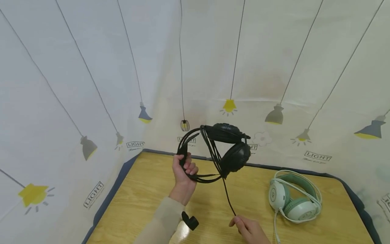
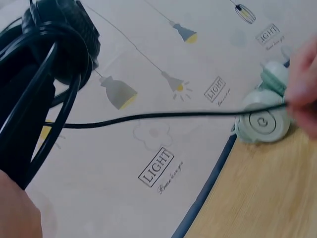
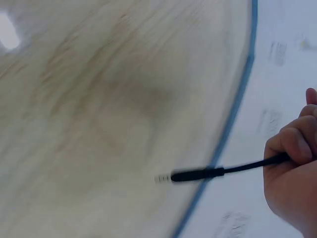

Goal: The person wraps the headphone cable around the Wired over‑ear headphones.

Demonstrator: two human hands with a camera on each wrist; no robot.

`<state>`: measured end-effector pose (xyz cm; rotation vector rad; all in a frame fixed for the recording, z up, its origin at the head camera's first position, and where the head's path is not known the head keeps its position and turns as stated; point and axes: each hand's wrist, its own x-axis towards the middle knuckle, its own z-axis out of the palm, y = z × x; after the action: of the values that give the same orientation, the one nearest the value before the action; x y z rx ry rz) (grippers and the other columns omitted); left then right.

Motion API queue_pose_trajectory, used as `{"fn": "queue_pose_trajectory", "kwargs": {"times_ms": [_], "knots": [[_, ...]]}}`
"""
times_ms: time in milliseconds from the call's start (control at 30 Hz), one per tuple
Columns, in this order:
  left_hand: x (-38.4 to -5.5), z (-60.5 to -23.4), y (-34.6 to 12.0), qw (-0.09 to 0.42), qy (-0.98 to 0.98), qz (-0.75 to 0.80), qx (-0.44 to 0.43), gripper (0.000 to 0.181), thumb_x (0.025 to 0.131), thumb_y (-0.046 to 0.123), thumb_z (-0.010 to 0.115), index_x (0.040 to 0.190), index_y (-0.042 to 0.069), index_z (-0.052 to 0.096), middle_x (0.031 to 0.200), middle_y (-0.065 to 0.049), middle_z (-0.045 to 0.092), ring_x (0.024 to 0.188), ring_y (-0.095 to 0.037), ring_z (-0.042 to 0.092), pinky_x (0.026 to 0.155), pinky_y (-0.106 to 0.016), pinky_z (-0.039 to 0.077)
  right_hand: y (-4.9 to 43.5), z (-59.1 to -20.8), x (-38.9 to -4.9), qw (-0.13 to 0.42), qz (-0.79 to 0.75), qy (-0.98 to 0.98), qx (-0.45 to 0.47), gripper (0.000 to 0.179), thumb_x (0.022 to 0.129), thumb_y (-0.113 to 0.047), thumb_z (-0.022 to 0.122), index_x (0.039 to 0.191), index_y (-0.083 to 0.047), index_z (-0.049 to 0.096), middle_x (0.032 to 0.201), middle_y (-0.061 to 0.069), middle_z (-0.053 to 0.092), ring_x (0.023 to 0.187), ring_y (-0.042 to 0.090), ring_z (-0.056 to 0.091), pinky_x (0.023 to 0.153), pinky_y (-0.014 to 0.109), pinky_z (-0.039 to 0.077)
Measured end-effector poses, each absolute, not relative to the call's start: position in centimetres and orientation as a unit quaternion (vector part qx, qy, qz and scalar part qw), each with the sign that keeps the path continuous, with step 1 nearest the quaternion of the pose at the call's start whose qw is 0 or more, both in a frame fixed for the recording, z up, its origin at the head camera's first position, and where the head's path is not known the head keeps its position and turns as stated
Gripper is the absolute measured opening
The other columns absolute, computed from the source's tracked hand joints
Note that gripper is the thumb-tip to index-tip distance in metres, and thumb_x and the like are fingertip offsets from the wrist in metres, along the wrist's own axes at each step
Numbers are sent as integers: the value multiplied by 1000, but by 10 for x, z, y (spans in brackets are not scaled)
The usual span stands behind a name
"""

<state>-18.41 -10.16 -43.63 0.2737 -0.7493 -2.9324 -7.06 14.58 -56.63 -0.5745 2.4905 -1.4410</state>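
Observation:
Black over-ear headphones [image 1: 234, 157] are held up above the table, their headband gripped by my left hand [image 1: 184, 173]. The cable is looped around the headband and ear cups in several turns. Its loose end [image 1: 229, 200] runs down to my right hand [image 1: 248, 228], which pinches it between thumb and fingers. In the right wrist view the jack plug [image 3: 195, 174] sticks out past the right hand's fingers. The left wrist view shows the cable [image 2: 168, 115] stretched between the two hands.
White and mint-green headphones [image 1: 295, 198] lie on the right of the wooden table [image 1: 143, 189], their pale cable wound about them. A dark blue edge [image 1: 114, 193] borders the table. Behind it hangs a pale cloth [image 1: 210, 67] printed with lamps.

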Motion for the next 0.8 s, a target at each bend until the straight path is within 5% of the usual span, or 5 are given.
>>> {"fn": "queue_pose_trajectory", "kwargs": {"times_ms": [333, 500, 633, 800], "knots": [[-186, -446, -108, 193, -439, -874, 80, 12, 90, 6, 51, 86, 3, 62, 54, 7, 34, 40, -4, 28, 39, -17, 26, 130, -499, -38, 32, -393, 892, -222, 29, 111, -20, 43, 104, -15, 71, 79, -14, 67, 66, -3, 53, 59, 25, 49], [-186, -447, -109, 222, -511, -828, 61, 7, 89, 6, 56, 86, 4, 62, 57, 7, 40, 41, -3, 31, 38, -17, 26, 140, -460, -31, -3, -390, 903, -179, 20, 108, -20, 52, 108, -16, 72, 67, -21, 53, 58, -4, 47, 55, 23, 44], [-186, -447, -107, 236, -570, -786, 40, 4, 87, 5, 58, 84, 5, 60, 57, 6, 42, 43, -5, 34, 39, -18, 28, 152, -438, -32, -104, -358, 912, -170, 11, 97, -11, 70, 97, -21, 74, 66, -27, 48, 52, -7, 42, 49, 20, 40], [-184, -445, -104, 264, -636, -725, 0, 7, 85, 5, 56, 84, -2, 59, 61, 5, 42, 50, -8, 35, 47, -21, 30, 168, -425, -42, -241, -282, 896, -247, 15, 88, -11, 80, 91, -24, 73, 77, -24, 62, 61, -11, 51, 52, 14, 44]]}}
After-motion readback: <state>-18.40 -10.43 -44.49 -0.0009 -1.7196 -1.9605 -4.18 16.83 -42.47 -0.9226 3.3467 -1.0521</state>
